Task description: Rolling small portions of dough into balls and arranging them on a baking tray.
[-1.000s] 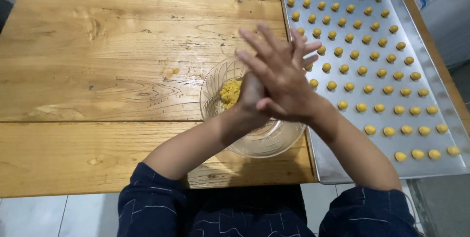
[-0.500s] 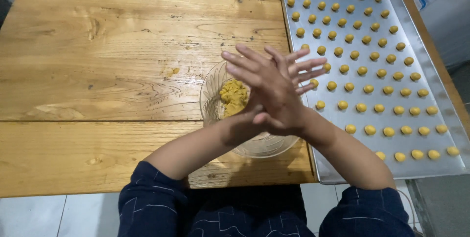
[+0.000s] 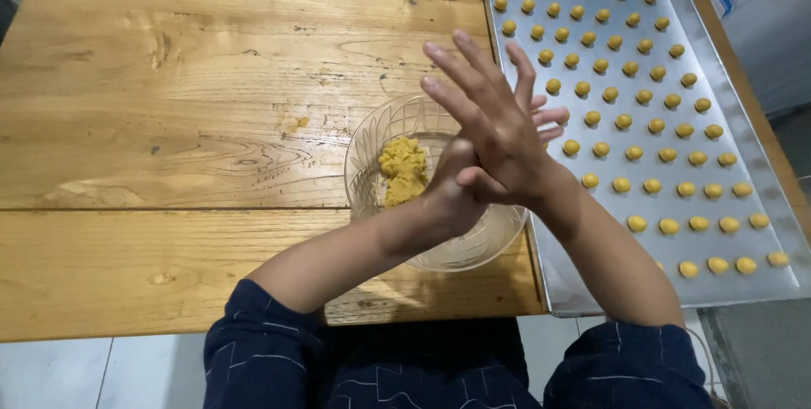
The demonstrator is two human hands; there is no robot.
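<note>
My two hands are pressed palm to palm above a clear glass bowl (image 3: 363, 155) near the table's front edge. My right hand (image 3: 498, 134) lies on top, its fingers spread and pointing up-left. My left hand (image 3: 452, 198) is underneath, with its fingertips poking out to the right. Whatever sits between the palms is hidden. A lump of yellow dough (image 3: 401, 168) lies in the bowl. To the right, a metal baking tray (image 3: 591, 278) carries several rows of small yellow dough balls (image 3: 625, 151).
The bowl and tray rest on a wooden plank table (image 3: 211, 79). A few yellow crumbs (image 3: 296, 124) lie left of the bowl. The tray overhangs the table's front right corner. Tiled floor shows below the table edge.
My right hand has slid forward and up-left over the left palm, then partly back, in a rubbing motion. Bowl, tray and dough balls have not moved.
</note>
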